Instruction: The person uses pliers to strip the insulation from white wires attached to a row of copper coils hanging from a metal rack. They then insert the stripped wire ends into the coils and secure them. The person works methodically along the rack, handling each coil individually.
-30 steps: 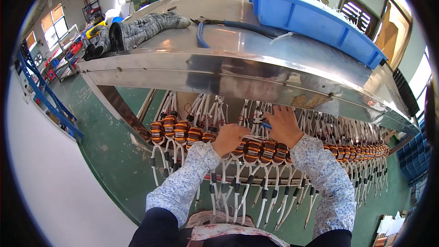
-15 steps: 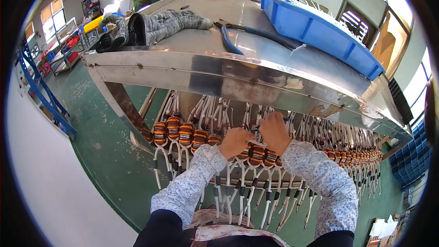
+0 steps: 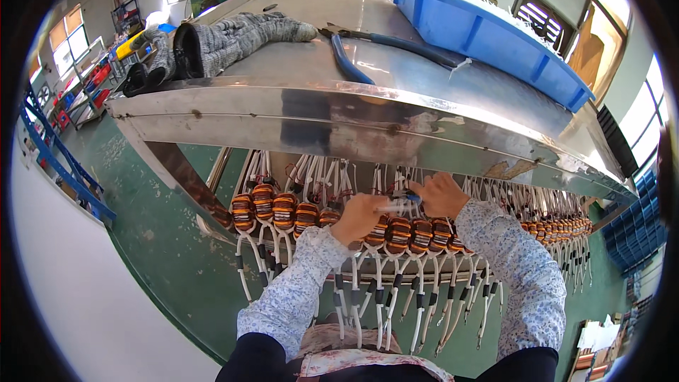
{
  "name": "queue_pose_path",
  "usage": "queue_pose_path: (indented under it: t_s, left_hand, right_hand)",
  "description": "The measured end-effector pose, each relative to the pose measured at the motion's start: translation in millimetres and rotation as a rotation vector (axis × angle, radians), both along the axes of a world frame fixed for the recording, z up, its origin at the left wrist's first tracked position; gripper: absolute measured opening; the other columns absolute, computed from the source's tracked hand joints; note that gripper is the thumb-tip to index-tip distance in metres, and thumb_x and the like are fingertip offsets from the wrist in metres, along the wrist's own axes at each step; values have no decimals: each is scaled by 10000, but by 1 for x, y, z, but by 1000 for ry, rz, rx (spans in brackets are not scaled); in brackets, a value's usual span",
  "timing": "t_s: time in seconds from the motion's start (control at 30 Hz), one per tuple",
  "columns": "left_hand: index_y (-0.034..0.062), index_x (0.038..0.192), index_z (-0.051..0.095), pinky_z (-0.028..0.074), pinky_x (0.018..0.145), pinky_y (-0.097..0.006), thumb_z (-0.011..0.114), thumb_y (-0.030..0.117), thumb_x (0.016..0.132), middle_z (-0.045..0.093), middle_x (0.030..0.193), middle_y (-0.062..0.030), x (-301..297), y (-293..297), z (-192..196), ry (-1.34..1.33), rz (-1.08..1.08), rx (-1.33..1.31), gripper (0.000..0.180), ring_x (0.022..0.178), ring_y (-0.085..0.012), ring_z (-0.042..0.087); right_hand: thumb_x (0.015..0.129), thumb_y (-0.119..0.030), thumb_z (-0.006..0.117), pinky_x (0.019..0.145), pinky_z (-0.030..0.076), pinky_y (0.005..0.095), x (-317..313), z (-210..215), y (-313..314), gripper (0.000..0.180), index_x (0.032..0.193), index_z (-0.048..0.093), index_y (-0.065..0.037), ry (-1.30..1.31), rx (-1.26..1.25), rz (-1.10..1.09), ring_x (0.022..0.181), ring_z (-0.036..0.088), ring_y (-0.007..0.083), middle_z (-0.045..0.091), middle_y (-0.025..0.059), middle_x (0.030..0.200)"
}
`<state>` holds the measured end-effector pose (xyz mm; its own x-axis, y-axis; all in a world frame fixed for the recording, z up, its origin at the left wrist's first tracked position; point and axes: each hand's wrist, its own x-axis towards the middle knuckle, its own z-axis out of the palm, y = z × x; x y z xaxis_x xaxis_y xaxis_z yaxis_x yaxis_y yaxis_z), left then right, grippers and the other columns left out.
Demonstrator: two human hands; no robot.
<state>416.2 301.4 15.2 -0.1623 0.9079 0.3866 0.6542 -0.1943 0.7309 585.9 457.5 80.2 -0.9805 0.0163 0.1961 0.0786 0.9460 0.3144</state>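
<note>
We've got both hands up under the lip of the steel counter point(image 3: 304, 110), working close together at the row of copper-wound coils point(image 3: 283, 211). Our left hand point(image 3: 359, 218) is curled shut, pinching what looks like a thin white lead point(image 3: 391, 206) between thumb and fingers. Our right hand point(image 3: 442, 194) is closed too, fingers bunched just beside the left, gripping a small item with a blue tip point(image 3: 411, 199); whether that's a tool or a sleeve on the wire, we can't tell. The two hands nearly touch, right above the coils in the middle of the row.

Those coils hang side by side along a rail under the counter edge, orange-brown windings with white sleeved leads point(image 3: 244, 269) dangling below them, each banded with dark marks. The row runs on to our right, shrinking into a long crowded line of coils point(image 3: 566, 228). As far as we can judge, every coil already hangs in place with leads down, and we're busy at one spot mid-row; which ones are finished and which remain isn't something the view shows.

Up on the counter lie a grey knitted glove point(image 3: 233, 39), long blue-handled pliers point(image 3: 353, 64) and a blue plastic bin point(image 3: 488, 32). Below us, green floor point(image 3: 163, 240); off to the left, blue racking point(image 3: 60, 163).
</note>
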Motion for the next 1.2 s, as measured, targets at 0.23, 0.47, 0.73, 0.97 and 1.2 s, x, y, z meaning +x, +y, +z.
queue_pose_path:
  t_s: [0.23, 0.47, 0.73, 0.97, 1.2]
  left_hand:
    - [90, 784, 514, 428, 597, -280, 492, 344, 932, 494, 653, 3, -34, -13, 35, -1089, -244, 148, 295, 719, -144, 548]
    - [112, 781, 466, 236, 395, -192, 485, 404, 924, 332, 571, 51, -1, -14, 62, -1225, -323, -8, 326, 427, -41, 293]
    - [17, 879, 627, 359, 474, -241, 658, 293, 832, 523, 620, 31, 30, 12, 47, -346, -37, -107, 281, 516, -65, 456]
    - [47, 875, 671, 467, 583, -354, 696, 202, 743, 618, 724, -188, 45, 34, 44, 209, -26, -35, 205, 640, -336, 599]
    - [79, 842, 681, 458, 605, -426, 648, 254, 774, 607, 672, -170, 35, 28, 46, 160, 90, -157, 191, 682, -373, 590]
  right_hand:
    - [824, -198, 543, 614, 491, 418, 2, 28, -6, 289, 1038, 558, -5, 193, -718, -343, 652, 621, 280, 611, 182, 760]
    - [822, -148, 561, 611, 476, 364, -8, 11, 8, 237, 956, 550, 46, 73, -1787, -727, 647, 598, 205, 586, 101, 748]
    - [824, -136, 523, 609, 436, 310, -1, -11, 23, 138, 853, 581, -14, -149, -2060, -636, 629, 542, 170, 560, 77, 721]
    - [836, -160, 543, 491, 414, 262, 4, -15, 17, 158, 759, 623, -48, -3, -1758, -258, 560, 542, 147, 571, 50, 635]
    - [800, -158, 534, 545, 444, 270, -4, -16, 9, 163, 848, 618, -28, -38, -2036, -603, 602, 542, 144, 561, 41, 665]
